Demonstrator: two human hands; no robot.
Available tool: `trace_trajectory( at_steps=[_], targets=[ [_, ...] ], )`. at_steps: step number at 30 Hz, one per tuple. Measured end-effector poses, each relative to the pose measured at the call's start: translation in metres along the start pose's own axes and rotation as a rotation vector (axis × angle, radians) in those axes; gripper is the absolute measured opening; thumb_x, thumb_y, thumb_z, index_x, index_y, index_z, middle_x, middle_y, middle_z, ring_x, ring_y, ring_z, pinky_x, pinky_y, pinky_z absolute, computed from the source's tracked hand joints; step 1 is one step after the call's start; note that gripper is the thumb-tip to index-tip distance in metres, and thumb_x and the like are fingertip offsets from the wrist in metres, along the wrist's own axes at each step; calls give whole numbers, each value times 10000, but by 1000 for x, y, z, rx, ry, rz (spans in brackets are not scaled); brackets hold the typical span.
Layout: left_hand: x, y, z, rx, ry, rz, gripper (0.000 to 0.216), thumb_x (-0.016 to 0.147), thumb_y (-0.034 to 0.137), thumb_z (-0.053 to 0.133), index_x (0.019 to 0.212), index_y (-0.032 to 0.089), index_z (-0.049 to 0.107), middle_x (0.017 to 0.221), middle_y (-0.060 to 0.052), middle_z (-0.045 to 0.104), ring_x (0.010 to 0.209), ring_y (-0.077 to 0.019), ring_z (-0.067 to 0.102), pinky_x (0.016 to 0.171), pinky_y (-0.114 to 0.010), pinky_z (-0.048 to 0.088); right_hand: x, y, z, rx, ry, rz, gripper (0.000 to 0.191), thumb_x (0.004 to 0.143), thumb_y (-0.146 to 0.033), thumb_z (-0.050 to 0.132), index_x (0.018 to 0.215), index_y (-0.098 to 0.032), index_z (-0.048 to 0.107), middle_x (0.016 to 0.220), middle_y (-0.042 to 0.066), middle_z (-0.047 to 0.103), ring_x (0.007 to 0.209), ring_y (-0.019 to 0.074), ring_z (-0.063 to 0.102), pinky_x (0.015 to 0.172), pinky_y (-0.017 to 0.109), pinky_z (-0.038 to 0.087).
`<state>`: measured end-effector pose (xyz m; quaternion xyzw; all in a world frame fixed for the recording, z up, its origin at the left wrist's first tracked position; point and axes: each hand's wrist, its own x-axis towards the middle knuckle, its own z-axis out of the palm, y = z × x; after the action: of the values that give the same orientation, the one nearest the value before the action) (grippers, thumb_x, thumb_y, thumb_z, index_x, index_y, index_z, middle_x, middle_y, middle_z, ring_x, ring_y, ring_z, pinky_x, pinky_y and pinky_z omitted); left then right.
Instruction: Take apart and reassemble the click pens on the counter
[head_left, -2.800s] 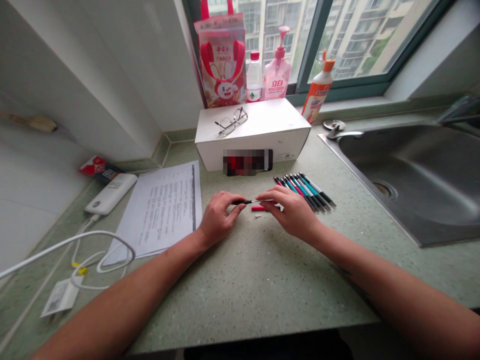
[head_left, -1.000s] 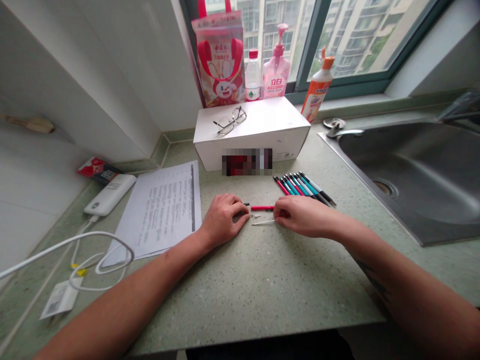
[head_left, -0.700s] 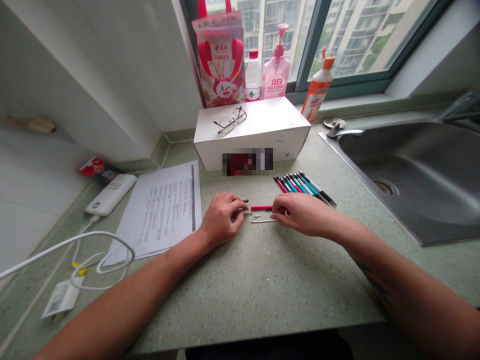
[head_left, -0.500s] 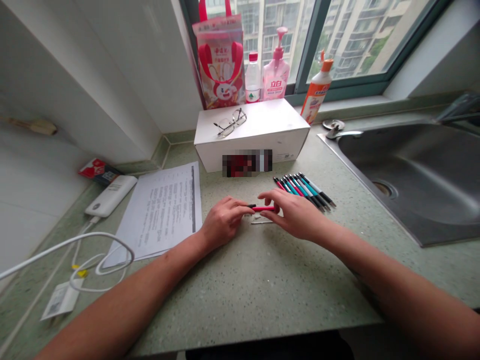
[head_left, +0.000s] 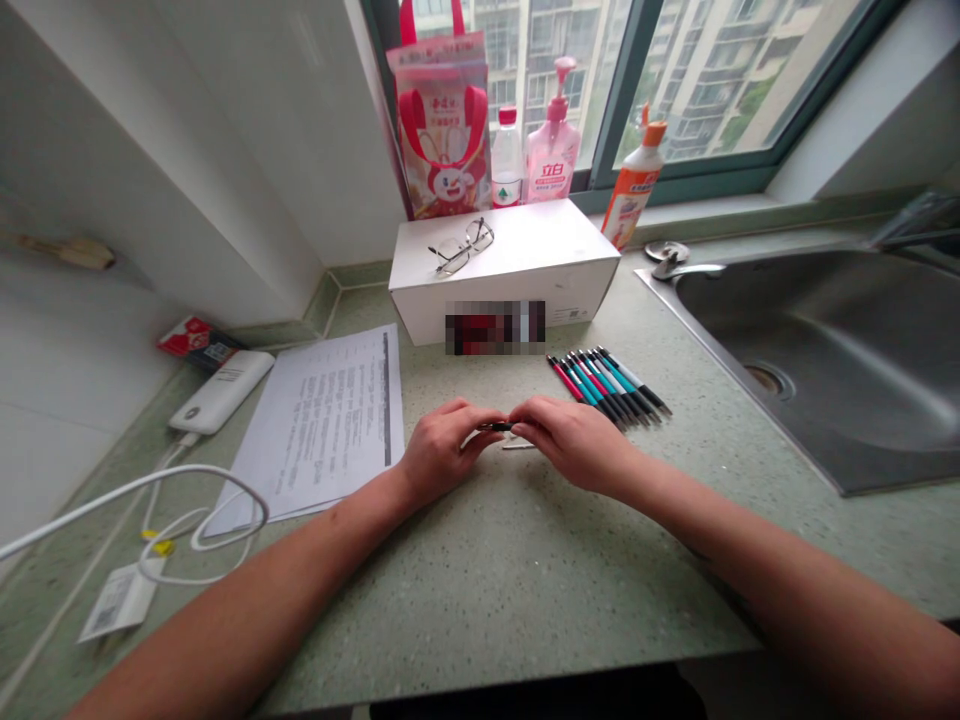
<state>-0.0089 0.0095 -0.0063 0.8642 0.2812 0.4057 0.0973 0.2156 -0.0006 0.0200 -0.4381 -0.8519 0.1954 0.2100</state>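
My left hand (head_left: 442, 448) and my right hand (head_left: 571, 440) meet at the middle of the green speckled counter. Both pinch a small pen (head_left: 496, 426); only a short dark piece shows between the fingertips. A thin white refill (head_left: 517, 445) lies on the counter just under my right fingers. A row of several red, teal and black pens (head_left: 609, 383) lies just right of my right hand.
A white box (head_left: 504, 262) with glasses (head_left: 462, 243) on top stands behind the hands. Printed sheets (head_left: 326, 421) lie to the left, with a power bank (head_left: 220, 389) and white cable (head_left: 142, 497). A steel sink (head_left: 832, 350) fills the right. Bottles and a red bag (head_left: 444, 125) line the sill.
The red pen barrel and the black tip lay apart between my hands; my right hand picked up the barrel and both hands have come together, hiding the red barrel. The refill stays on the counter.
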Motion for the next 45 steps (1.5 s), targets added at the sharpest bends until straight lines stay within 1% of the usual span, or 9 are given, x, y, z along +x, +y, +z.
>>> trace_trajectory(
  at_steps=[7,25,30,33,35,37,40,43,45],
  targets=[
    [3,1,-2,38,-3,-43,122,968,251,636,1021,161,699,893,-59,772,788,-176,669,738,-316,541,1,3,3,9,11,58,248,1038,-340,482,998,-186,673,946,68,732,850,199,668,721,314,446],
    [-1,0,-5,22,27,-100,120,957,224,644,1006,155,728,834,-61,769,721,-170,640,668,-302,524,2,2,9,112,232,-16,53,927,-246,682,922,-192,682,884,37,684,783,163,624,689,276,449],
    [0,1,-4,14,51,-115,125,968,236,629,1010,165,723,837,-58,758,742,-169,664,684,-297,527,2,-2,9,96,153,88,199,941,-368,665,1033,-194,691,889,44,718,746,171,653,661,289,444],
    [0,1,-3,2,39,-80,122,968,234,632,1031,172,716,866,-54,770,757,-168,667,701,-301,531,1,-3,9,73,56,136,290,1021,-391,512,907,-210,708,769,28,726,692,176,660,635,298,424],
    [0,1,-3,0,29,-73,130,967,238,634,1043,172,716,880,-58,775,760,-170,666,705,-304,532,1,-3,9,78,60,115,291,1024,-367,501,886,-206,702,790,35,736,709,176,668,648,296,430],
    [0,1,-2,1,23,-84,142,970,246,629,1050,172,720,885,-66,776,763,-172,669,706,-308,533,0,-3,9,98,114,87,194,987,-346,573,1002,-196,695,894,53,748,765,177,677,682,293,451],
    [0,1,-2,0,30,-93,147,973,253,624,1045,173,725,873,-68,772,756,-172,669,703,-309,534,0,-4,8,119,129,105,254,962,-368,614,1144,-200,673,956,58,752,779,177,681,693,294,462],
    [1,2,-2,1,31,-72,137,965,250,636,1038,170,720,868,-64,773,753,-174,666,707,-311,535,0,-4,7,111,56,126,263,1019,-376,508,991,-212,711,818,34,748,708,174,673,659,297,445],
    [1,3,-2,3,26,-66,133,962,245,640,1039,169,718,877,-65,776,758,-175,666,709,-312,535,0,-4,6,110,69,100,259,1018,-351,511,929,-204,704,810,38,743,717,175,671,663,296,446]
  ],
)
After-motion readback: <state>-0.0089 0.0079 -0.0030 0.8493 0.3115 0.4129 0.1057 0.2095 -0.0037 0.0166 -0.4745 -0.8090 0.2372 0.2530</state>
